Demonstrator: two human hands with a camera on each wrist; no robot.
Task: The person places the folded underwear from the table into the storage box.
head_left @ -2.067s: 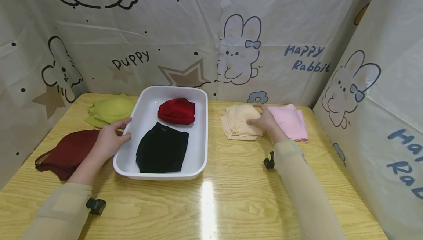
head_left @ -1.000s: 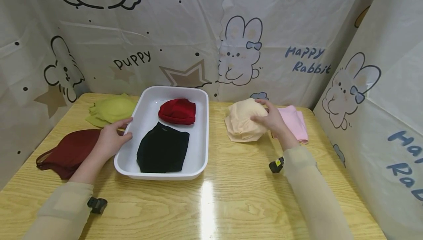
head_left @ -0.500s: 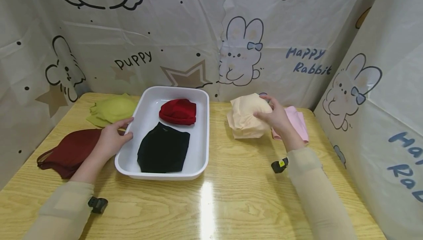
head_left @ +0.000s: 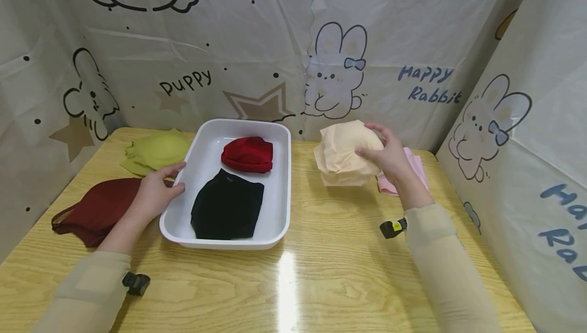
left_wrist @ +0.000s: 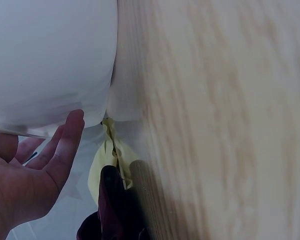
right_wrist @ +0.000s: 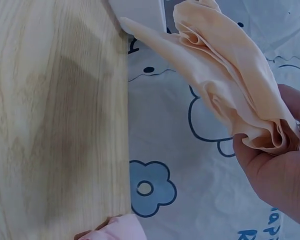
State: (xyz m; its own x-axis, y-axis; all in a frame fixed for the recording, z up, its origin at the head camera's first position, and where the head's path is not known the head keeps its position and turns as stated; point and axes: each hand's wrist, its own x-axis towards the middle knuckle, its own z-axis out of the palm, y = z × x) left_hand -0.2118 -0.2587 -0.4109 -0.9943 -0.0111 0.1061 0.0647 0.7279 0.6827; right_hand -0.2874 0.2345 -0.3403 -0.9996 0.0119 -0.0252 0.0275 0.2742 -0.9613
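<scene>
My right hand (head_left: 387, 157) pinches a folded beige bra (head_left: 344, 154), its cup domed, between thumb and fingers. In the right wrist view the beige bra (right_wrist: 230, 75) hangs in layered folds above the table. My left hand (head_left: 156, 193) holds the left rim of a white tray (head_left: 285, 190); in the left wrist view the fingers (left_wrist: 65, 150) lie against its outer wall. Inside the tray, a folded red garment (head_left: 247, 154) sits behind a folded black garment (head_left: 228, 205). Left of the tray lies a maroon garment with thin straps (head_left: 98, 208), partly behind my left forearm.
A yellow-green garment (head_left: 158, 150) lies at the table's back left. The pink folded garment (head_left: 415, 167) at the back right is partly covered by my right hand. Printed cloth walls (head_left: 257, 42) close off the back and sides of the wooden table (head_left: 339, 272).
My right hand has lifted the beige bra off the table, moving it up and slightly right, so more of the pink garment is covered. My left hand and the tray have stayed in place.
</scene>
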